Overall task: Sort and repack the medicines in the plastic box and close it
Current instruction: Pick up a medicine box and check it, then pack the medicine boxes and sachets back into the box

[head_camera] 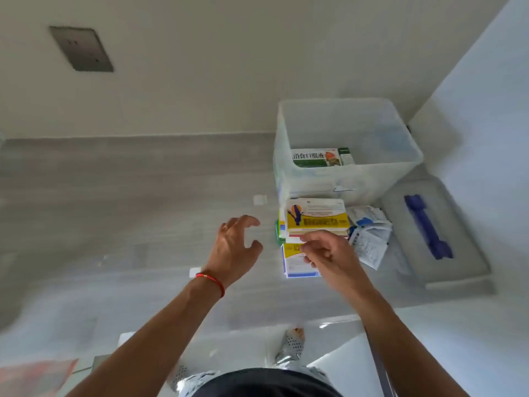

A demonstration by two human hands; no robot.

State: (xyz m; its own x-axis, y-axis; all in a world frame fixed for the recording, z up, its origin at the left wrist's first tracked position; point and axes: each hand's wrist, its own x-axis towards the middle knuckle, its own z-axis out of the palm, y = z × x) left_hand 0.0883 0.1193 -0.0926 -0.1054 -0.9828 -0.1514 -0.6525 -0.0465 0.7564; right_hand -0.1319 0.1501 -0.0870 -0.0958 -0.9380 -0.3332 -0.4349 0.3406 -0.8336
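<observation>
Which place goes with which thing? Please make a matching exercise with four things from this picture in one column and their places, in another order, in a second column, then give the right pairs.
Things:
1. green and white box
2. lid with blue handle
3. yellow and white box
4. red string

Places:
A. on top of the stack in front of the plastic box
B. around the left wrist
C. inside the plastic box
D. on the floor, right of the loose sachets

Pairs: 1-C, 2-D, 3-A, 4-B

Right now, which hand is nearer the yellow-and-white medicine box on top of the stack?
Right. The right hand is at the yellow-and-white medicine box's front edge; the left hand hovers open, apart, off to its left.
</observation>
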